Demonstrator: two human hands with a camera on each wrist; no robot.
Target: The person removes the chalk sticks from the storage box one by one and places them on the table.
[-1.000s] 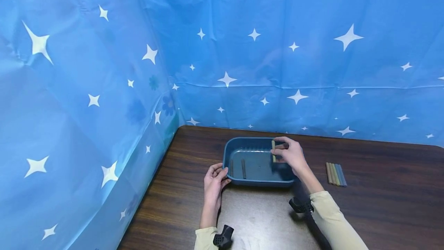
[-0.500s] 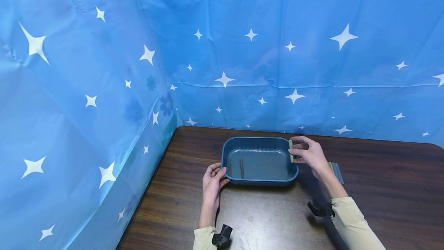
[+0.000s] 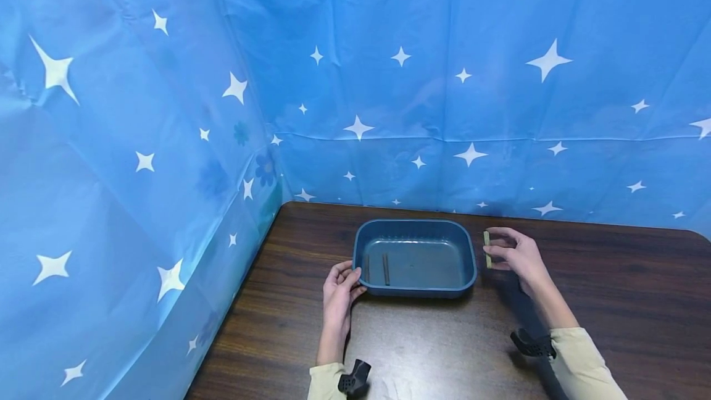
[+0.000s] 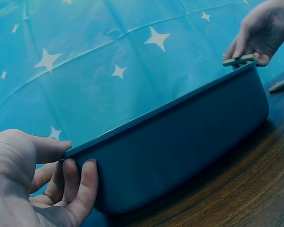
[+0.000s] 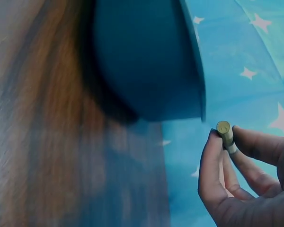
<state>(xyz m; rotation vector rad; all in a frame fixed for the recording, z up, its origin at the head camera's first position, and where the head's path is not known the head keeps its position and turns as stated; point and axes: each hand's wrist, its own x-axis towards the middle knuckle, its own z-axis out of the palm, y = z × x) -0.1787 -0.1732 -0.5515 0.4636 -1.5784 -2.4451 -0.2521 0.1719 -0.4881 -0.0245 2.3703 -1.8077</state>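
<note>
stick (image 5: pixel 225 134) pinched in right hand (image 3: pixel 519 257), left hand (image 3: pixel 337 294) gripping blue tub (image 3: pixel 424 269)

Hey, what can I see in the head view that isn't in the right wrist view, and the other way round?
Only the head view shows the left hand gripping the corner of the blue tray, the two dark sticks lying inside it, and the pale sleeves. Only the right wrist view shows the round end of the greenish stick nearly face-on. Both share the right hand pinching that stick apart from the tray, plus the wooden table and the starry blue sheet.
</note>
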